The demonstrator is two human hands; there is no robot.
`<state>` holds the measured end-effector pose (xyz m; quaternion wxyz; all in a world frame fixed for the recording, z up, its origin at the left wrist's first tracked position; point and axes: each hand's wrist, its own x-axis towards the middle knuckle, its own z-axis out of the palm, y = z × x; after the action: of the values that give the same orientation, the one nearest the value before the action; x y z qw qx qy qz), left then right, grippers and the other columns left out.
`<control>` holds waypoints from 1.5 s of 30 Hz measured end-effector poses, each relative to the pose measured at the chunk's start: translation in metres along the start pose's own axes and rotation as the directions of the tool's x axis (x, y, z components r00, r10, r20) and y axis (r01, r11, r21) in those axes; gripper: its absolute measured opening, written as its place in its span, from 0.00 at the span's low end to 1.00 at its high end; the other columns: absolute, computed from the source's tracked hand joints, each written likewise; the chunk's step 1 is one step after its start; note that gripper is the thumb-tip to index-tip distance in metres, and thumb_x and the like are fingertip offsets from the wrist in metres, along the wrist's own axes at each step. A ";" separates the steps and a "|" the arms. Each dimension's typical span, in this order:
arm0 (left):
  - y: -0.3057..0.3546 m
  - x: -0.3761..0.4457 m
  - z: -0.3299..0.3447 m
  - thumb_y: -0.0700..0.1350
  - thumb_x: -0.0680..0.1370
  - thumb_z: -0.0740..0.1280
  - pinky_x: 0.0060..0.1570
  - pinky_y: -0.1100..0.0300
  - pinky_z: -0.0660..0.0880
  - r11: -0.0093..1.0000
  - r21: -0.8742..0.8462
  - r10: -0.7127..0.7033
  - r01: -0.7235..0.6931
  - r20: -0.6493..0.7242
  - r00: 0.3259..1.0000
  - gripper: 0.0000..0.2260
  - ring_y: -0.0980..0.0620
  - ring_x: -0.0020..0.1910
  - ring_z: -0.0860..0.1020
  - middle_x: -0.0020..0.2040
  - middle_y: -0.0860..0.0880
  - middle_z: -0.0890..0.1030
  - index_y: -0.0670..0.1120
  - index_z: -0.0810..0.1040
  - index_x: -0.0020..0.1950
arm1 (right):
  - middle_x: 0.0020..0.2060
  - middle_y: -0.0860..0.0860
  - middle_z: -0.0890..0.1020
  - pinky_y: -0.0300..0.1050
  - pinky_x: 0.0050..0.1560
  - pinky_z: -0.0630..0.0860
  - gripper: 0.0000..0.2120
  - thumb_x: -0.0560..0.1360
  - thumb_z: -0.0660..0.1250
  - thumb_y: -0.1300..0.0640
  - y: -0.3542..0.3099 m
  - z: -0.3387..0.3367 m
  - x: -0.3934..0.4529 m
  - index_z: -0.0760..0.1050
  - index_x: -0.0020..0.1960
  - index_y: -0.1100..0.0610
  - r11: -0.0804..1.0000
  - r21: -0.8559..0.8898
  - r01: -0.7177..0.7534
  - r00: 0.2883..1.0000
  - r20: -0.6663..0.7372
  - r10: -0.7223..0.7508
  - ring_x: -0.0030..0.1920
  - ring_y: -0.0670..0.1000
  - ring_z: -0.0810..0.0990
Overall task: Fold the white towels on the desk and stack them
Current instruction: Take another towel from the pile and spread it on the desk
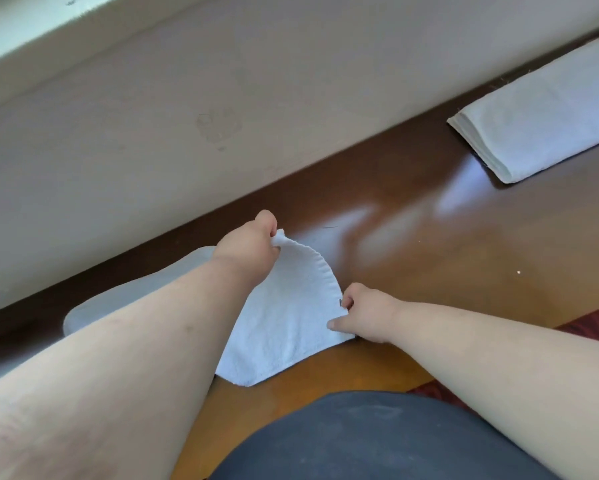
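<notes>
A white towel (284, 323) lies on the brown wooden desk (429, 244) in front of me, its far edge lifted in a curve. My left hand (247, 247) pinches the towel's far corner and holds it up off the desk. My right hand (363, 313) pinches the near right corner, low by the desk surface. A stack of folded white towels (540, 116) lies at the far right of the desk. More white cloth (131, 292) shows to the left, partly hidden behind my left forearm.
A beige wall (221, 98) runs along the desk's far edge. My dark-clothed torso (377, 441) fills the bottom of the view. Red patterned carpet (595, 323) shows past the desk's right edge.
</notes>
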<state>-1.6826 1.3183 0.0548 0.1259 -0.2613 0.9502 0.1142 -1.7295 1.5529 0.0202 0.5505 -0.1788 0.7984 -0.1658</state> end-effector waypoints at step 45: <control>0.017 -0.063 0.068 0.56 0.82 0.59 0.77 0.49 0.44 0.991 -0.068 0.130 -0.111 0.429 0.894 0.33 0.47 0.79 0.36 0.81 0.51 0.36 0.60 0.43 0.80 | 0.56 0.45 0.79 0.24 0.45 0.70 0.25 0.77 0.64 0.61 -0.099 -0.135 0.137 0.68 0.73 0.49 0.952 0.091 0.291 0.788 -0.587 -0.185 0.57 0.51 0.79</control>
<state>-1.6273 1.3815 0.0122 0.3208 -0.1726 0.9103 0.1966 -1.8914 1.4112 -0.0007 0.2739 -0.1707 0.8794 -0.3499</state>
